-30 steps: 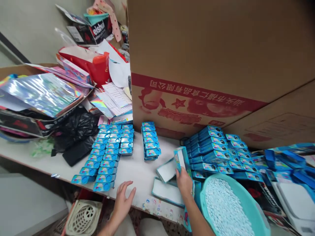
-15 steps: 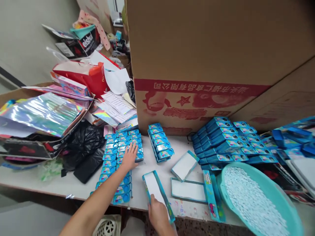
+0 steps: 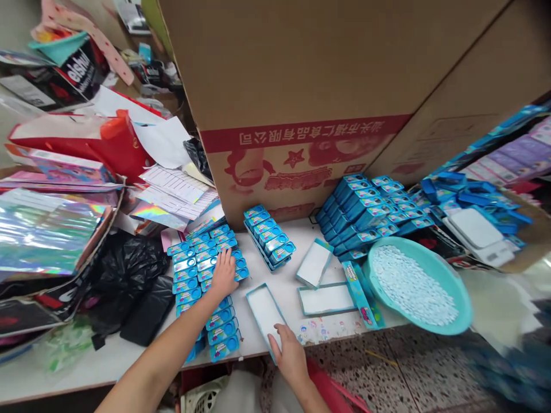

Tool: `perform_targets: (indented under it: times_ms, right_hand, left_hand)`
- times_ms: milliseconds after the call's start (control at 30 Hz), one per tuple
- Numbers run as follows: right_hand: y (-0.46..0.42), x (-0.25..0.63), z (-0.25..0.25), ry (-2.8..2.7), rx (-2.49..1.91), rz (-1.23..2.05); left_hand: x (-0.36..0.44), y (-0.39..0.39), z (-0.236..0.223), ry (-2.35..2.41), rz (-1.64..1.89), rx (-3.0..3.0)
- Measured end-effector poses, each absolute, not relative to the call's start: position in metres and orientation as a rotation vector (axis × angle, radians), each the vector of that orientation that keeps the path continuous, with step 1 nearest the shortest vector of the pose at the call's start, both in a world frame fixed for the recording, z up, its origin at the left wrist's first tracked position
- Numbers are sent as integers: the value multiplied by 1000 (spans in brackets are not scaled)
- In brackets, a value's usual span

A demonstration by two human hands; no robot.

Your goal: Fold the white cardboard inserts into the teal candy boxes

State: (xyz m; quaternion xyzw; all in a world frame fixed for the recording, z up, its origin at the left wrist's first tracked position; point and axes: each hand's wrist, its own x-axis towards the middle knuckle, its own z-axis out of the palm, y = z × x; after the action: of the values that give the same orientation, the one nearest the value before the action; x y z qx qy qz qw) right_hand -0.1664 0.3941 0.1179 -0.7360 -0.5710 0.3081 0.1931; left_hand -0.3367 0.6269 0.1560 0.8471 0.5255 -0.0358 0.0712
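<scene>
My left hand (image 3: 224, 273) lies flat, fingers spread, on rows of small blue tins (image 3: 202, 268) laid out on the white table (image 3: 129, 344). My right hand (image 3: 290, 357) rests with its fingers on the near end of an empty blue-rimmed white tray box (image 3: 264, 310) at the table's front edge. A short stack of blue tins (image 3: 269, 238) stands just beyond. Two more empty tray boxes (image 3: 315, 263) (image 3: 327, 299) lie to the right.
A teal basin (image 3: 456, 298) of small white pellets sits at the right front. Behind it lies a pile of blue tins (image 3: 365, 209). A big cardboard box (image 3: 301, 86) fills the back. Black bags (image 3: 129, 275), foil sheets and papers clutter the left. A white basket (image 3: 202, 397) is under the table.
My left hand reached from the table edge onto the rows of tins. My right hand brought a tray box from the right to the front edge. The view swung left.
</scene>
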Motion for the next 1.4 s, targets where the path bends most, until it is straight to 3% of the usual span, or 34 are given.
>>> perform_targets:
  times_ms: [333, 500, 667, 833, 1133, 1400]
  right_hand:
    - [375, -144, 99, -1381, -2394, 577]
    - [386, -142, 94, -1344, -2563, 793]
    - [389, -143, 91, -1306, -2560, 864]
    - [390, -142, 91, -1311, -2531, 869]
    - [392, -138, 84, -1357, -2523, 860]
    - [393, -138, 79, -1407, -2514, 877]
  left_hand:
    - [-321, 647, 154, 1614, -223, 2487]
    - [-307, 648, 163, 1655, -260, 2493]
    - [-297, 633, 203, 1687, -18, 2473]
    - [-288, 598, 229, 1405, 190, 2406]
    - [-264, 538, 189, 1332, -250, 2261]
    - [-253, 533, 165, 1479, -264, 2447]
